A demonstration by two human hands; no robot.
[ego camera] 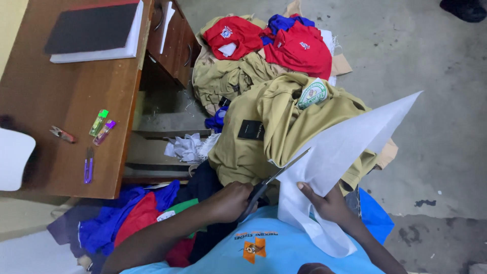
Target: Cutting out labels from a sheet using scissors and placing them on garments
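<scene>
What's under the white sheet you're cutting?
Behind the white sheet lies a khaki garment on the clothes pile, badge showing above the sheet's edge. The garment's right part and the floor below it are covered, so unseen.

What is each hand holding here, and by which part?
The left hand grips scissors by the handles, blades on the sheet's edge. The right hand holds the white fabric sheet near its lower part, thumb on top.

Tailoring workshop: heaps of khaki uniforms (pixel 269 116) and red shirts (pixel 299 48) on a concrete floor (pixel 436 101) at 12 o'clock, wooden desk (pixel 66 96) at 10 o'clock with thread snips (pixel 89 165), scissors (pixel 274 180) in white fabric (pixel 345 147).
</scene>
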